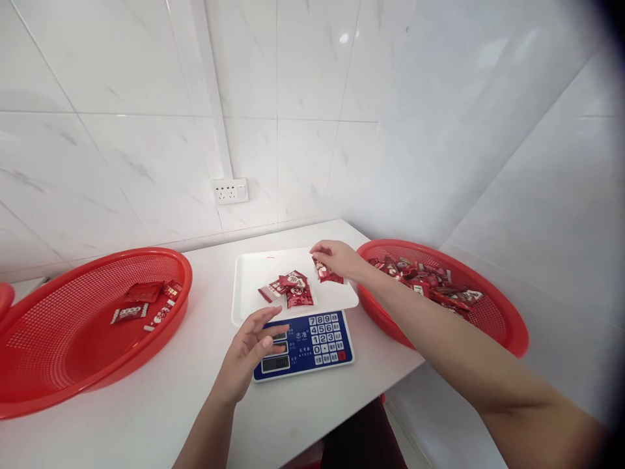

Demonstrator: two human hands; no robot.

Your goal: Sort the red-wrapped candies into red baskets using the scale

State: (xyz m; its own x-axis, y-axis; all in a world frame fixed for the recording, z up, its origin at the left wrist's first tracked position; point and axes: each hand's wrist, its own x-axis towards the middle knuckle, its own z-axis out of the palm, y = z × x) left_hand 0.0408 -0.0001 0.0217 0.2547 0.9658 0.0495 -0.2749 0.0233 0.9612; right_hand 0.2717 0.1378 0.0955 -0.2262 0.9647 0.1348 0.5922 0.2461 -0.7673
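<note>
My right hand (pixel 333 256) is closed on a red snack packet (pixel 326 271) over the right side of the white weighing tray (pixel 249 264). Several more red packets (pixel 293 288) lie in a loose pile at the tray's middle. The tray sits on a digital scale with a blue keypad panel (pixel 305 371). Above the left part of that panel hovers my left hand (pixel 256 342), its fingers apart and nothing in it; it partly hides the displays.
At right, a red plastic basket (pixel 512 332) holds many red packets (pixel 439 280). Another red basket (pixel 49 319) at left has several packets (pixel 141 293) inside. All stand on a white table (pixel 209 397) against a tiled wall with a socket (pixel 229 191).
</note>
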